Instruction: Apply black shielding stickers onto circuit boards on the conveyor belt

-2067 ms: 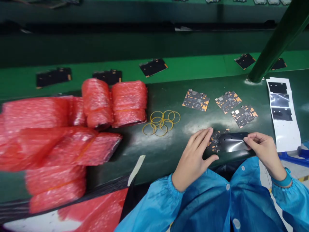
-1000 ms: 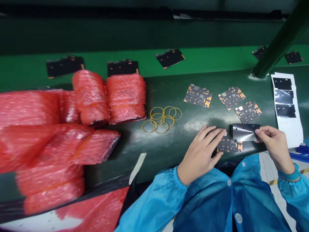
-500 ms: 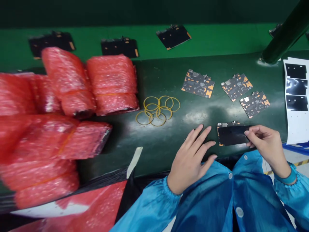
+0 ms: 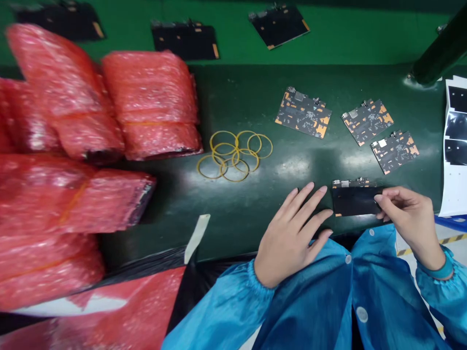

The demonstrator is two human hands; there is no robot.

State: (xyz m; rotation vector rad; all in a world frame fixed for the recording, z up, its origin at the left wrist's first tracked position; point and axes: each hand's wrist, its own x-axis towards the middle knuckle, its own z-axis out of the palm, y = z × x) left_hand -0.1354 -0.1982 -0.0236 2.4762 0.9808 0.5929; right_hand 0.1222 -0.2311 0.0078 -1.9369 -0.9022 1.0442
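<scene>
Right fingers [image 4: 384,201] pinch black film [image 4: 355,201]; left fingers [image 4: 302,204] spread open on green bench [image 4: 248,97]

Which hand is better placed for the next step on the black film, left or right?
Probably the right hand: its fingers hold the edge of the film, while the left hand lies flat beside it.

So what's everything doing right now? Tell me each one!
Black film: lying over a circuit board, with the board's top edge showing.
Left hand: open, fingers spread, holding nothing.
Right hand: pinching the black film's right end.
Three other circuit boards: bare, lying flat.
Rubber bands: loose, overlapping.
Red bubble-wrap bundles: piled, banded.
Backing sheet: white, carrying black films.
</scene>
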